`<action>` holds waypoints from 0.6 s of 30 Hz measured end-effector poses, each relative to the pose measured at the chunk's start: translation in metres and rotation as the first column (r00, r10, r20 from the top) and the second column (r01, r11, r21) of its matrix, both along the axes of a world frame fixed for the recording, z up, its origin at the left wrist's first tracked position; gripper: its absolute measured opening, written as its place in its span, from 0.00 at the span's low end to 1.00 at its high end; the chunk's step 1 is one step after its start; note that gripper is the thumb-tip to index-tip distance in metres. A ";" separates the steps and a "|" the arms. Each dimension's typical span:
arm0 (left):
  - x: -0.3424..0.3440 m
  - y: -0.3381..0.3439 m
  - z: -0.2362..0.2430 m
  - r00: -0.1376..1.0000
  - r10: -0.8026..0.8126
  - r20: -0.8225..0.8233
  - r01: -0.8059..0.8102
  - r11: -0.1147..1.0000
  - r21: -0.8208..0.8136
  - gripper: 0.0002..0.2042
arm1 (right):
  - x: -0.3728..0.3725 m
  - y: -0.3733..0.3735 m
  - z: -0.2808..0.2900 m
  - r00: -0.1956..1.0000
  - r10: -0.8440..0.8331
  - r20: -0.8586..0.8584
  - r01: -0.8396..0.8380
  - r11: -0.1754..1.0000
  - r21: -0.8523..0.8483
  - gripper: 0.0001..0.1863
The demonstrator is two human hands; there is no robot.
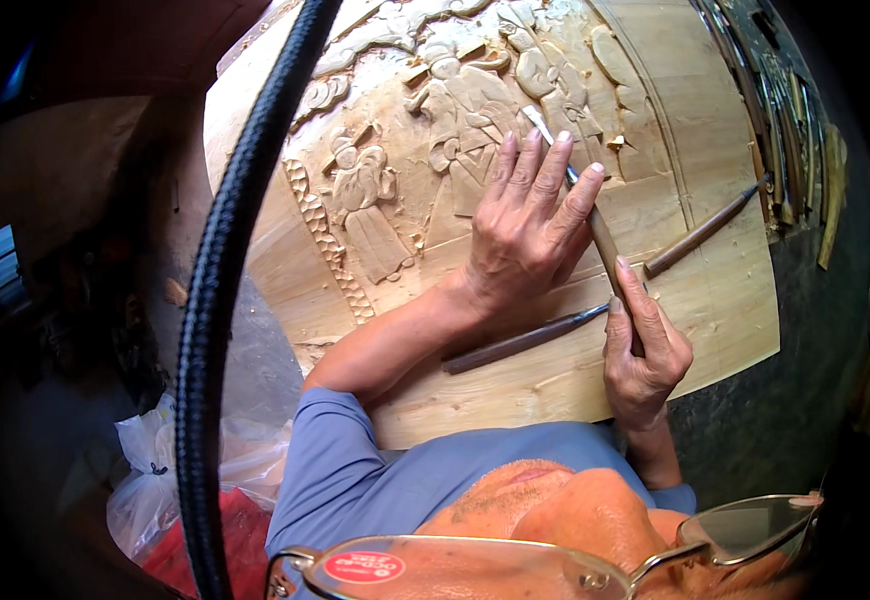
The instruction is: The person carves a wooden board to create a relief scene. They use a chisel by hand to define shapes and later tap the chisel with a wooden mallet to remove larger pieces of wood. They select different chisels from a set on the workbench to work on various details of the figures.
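Observation:
A carving chisel (pixel 606 238) slants across a pale wooden panel (pixel 515 395), its blade tip against the relief figures. My right hand (pixel 647 352) wraps round the lower handle, with the index finger stretched along it. Higher up, my left hand (pixel 527 222) steadies the metal shank between thumb and index finger; its other fingers lie over the carving. The carved robed figure (pixel 362 212) is to the left of that hand. Below my left hand rests a dark-handled chisel (pixel 520 343) on bare wood. Another brown-handled chisel (pixel 700 232) lies right of the held one.
Several carving tools (pixel 787 150) lie in a row beyond the panel's right edge. A black braided cable (pixel 223 270) crosses the view at left. A clear plastic bag (pixel 150 440) and red cloth (pixel 215 545) are at lower left. Wood chips (pixel 615 143) lie on the carving.

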State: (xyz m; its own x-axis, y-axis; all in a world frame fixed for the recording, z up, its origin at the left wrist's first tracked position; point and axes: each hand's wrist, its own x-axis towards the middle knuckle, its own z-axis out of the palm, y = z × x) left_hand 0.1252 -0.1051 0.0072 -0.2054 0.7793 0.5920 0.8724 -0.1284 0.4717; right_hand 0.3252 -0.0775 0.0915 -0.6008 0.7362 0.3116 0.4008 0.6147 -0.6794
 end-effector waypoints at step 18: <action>-0.002 0.007 -0.002 1.000 -0.014 0.006 0.014 0.999 0.034 0.29 | -0.009 0.006 0.007 1.000 -0.012 0.015 0.013 0.999 -0.039 0.28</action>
State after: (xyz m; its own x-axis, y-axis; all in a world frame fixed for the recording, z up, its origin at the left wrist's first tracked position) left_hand 0.1229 -0.0976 0.0055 -0.1985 0.7616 0.6169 0.8673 -0.1567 0.4725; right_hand 0.3166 -0.0711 0.0983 -0.5958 0.7550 0.2738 0.4180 0.5827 -0.6970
